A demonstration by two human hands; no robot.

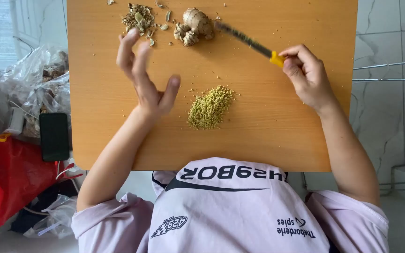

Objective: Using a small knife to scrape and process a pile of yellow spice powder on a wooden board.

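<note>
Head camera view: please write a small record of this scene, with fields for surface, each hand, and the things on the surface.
surface: orange-brown wooden table
left hand: open, fingers spread, raised above the table, holding nothing
right hand: closed on the yellow handle of a knife
knife blade: blurred, points to the ginger root
centre: pile of finely chopped ginger
far edge: heap of peelings
left of table: dark phone, red bag, clear plastic bags
</note>
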